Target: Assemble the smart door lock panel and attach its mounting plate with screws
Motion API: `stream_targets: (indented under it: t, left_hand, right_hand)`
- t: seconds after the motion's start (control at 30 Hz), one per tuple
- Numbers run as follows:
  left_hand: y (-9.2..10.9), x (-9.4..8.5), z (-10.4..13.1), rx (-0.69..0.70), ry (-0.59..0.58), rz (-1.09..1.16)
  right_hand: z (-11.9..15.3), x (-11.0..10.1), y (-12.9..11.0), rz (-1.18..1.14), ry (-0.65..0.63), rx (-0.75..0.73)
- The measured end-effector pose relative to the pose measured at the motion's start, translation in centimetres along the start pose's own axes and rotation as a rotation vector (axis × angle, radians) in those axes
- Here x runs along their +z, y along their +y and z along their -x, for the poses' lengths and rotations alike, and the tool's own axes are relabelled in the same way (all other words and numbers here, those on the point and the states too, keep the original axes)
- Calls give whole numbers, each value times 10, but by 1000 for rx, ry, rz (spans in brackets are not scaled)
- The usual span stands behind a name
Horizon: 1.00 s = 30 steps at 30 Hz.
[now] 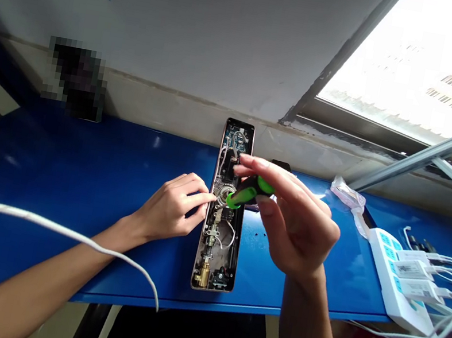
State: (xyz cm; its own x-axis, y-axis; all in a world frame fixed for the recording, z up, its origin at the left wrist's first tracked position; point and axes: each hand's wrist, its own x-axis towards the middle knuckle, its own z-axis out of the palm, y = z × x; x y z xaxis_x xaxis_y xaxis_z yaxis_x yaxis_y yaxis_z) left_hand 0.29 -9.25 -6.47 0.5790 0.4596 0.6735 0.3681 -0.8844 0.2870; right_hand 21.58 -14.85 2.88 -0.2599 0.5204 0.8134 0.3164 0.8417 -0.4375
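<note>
A long, narrow electronic lock housing [201, 246] lies lengthwise before me, its inside exposed. Within it are a circuit board [235, 138], thin white wires, a ring-shaped part and a brass-coloured cylinder [203, 274] at the near end. My left hand [180, 202] grips the housing's left edge, the index finger reaching over the rim near the ring. A green-and-black screwdriver [243, 195] slants down over the middle of the housing. My right hand [292, 215] holds its handle between thumb and fingers, the fingers fairly straight. Whether the screwdriver's tip touches a screw I cannot tell.
Small dark bits, perhaps screws [257, 234], lie on the blue table [120, 174] right of the housing. A white power strip [390, 279] with chargers and cables stands at the right. A white cable [66, 231] crosses above my left forearm. Behind are a wall and a window.
</note>
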Motion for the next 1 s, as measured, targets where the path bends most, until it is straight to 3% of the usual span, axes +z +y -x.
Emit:
stream_targets:
  t: [0.17,0.37,0.57,0.73,0.87,1.0]
  left_hand:
    - [1,0,-1,3,-17,-8]
    - [1,1,-1,7,-2,-13]
    - [1,-2,-2,0,1,-29]
    - [2,-2,-2,-6,-3,-26]
    - [3,-4,-2,6,4,-44]
    - [1,-4,-1,-5,-8,-41]
  right_hand:
    - [1,3,3,106,127,-23]
    - [-2,7,-4,4,2,35]
    - [-2,8,1,82,106,-24]
    - [-5,9,0,-9,-35,3]
    - [-4,12,4,19,39,-54]
    - [-4,14,3,73,53,-2]
